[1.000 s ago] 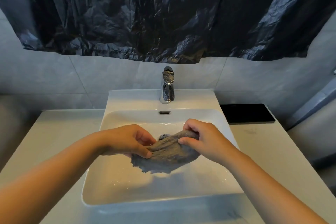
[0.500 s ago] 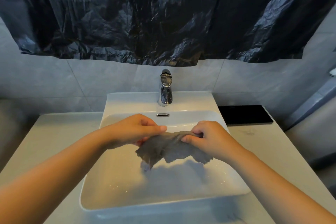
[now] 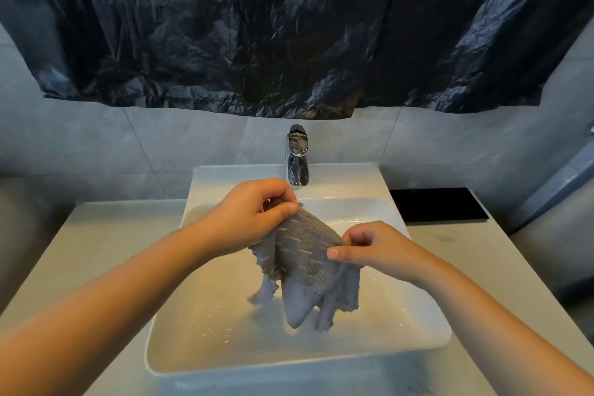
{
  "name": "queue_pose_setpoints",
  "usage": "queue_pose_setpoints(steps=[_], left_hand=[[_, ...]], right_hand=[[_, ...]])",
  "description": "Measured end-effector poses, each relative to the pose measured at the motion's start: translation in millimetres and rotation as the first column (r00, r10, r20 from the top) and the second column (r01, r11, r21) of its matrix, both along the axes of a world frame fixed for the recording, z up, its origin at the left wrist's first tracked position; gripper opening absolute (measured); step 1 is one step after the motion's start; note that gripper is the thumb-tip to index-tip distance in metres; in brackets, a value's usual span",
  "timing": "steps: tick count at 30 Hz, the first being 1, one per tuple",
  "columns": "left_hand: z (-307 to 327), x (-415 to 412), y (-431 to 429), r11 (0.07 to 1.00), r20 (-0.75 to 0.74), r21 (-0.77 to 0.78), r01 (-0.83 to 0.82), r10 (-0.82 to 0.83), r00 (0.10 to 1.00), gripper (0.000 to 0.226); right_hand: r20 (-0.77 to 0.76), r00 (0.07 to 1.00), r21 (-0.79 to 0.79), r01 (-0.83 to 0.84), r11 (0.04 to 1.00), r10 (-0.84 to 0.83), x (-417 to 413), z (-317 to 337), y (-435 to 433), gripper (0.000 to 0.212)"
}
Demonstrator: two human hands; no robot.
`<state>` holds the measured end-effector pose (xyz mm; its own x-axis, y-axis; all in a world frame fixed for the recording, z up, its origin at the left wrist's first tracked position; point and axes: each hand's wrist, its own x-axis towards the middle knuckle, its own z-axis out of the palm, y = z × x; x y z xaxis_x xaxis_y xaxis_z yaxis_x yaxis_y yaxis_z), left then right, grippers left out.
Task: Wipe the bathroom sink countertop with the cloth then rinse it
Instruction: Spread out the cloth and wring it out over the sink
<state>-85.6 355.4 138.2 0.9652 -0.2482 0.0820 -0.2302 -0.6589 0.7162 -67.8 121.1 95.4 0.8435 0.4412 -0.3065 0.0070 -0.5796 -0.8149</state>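
Observation:
A wet grey cloth [image 3: 308,267] hangs over the white sink basin [image 3: 427,331], its lower edge dangling above the basin floor. My left hand [image 3: 254,215] pinches one top corner near the chrome faucet [image 3: 297,161]. My right hand [image 3: 373,244] pinches the other top edge, lower and to the right. No water stream is visible from the faucet. The pale countertop [image 3: 106,241] runs on both sides of the basin.
A black flat rectangle [image 3: 437,204] lies on the countertop at the back right. Crumpled black plastic sheeting [image 3: 289,26] covers the wall above the grey tiles. Water droplets dot the basin floor.
Both hands have raised the cloth and spread it out; my left hand moved up and back toward the faucet. The cloth was bunched between the hands and now hangs open.

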Motion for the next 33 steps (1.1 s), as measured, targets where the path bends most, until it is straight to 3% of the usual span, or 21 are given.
queue_pose_setpoints(steps=[5,11,15,18,23,30,33], left_hand=[[-2.0,-3.7,11.1,0.997,-0.020,0.060,0.040,-0.038,0.999,0.010],[-6.8,1.1,25.4,0.888,-0.280,0.407,0.214,-0.102,0.955,0.020],[-3.9,1.1,25.3,0.925,-0.410,0.304,0.226,-0.087,0.908,0.027],[1.2,1.5,26.4,0.968,-0.367,0.191,0.162,-0.083,0.926,0.023],[8.8,-2.9,25.2,0.991,-0.343,0.046,0.128,-0.104,0.934,0.015],[7.2,-9.0,26.1,0.988,-0.372,0.019,0.151,-0.133,0.919,0.011],[6.7,-18.0,28.8,0.987,-0.360,-0.012,0.159,-0.153,0.920,0.015]], right_hand=[[0.207,0.978,-0.061,0.018,0.998,-0.005,1.9,5.1,-8.9,0.016],[0.427,0.885,-0.292,-0.059,0.955,0.185,-1.1,12.1,-2.5,0.027],[0.471,0.855,-0.353,-0.043,0.935,0.217,-0.7,13.3,3.7,0.015],[0.495,0.831,-0.394,-0.047,0.918,0.255,-1.1,7.5,2.6,0.038],[0.484,0.873,-0.201,0.050,0.978,0.054,-6.0,6.9,-12.6,0.038],[0.607,0.739,-0.418,-0.015,0.909,0.292,-10.8,18.7,-17.3,0.051],[0.519,0.844,-0.298,0.034,0.954,0.132,-15.1,21.4,-17.1,0.052]])
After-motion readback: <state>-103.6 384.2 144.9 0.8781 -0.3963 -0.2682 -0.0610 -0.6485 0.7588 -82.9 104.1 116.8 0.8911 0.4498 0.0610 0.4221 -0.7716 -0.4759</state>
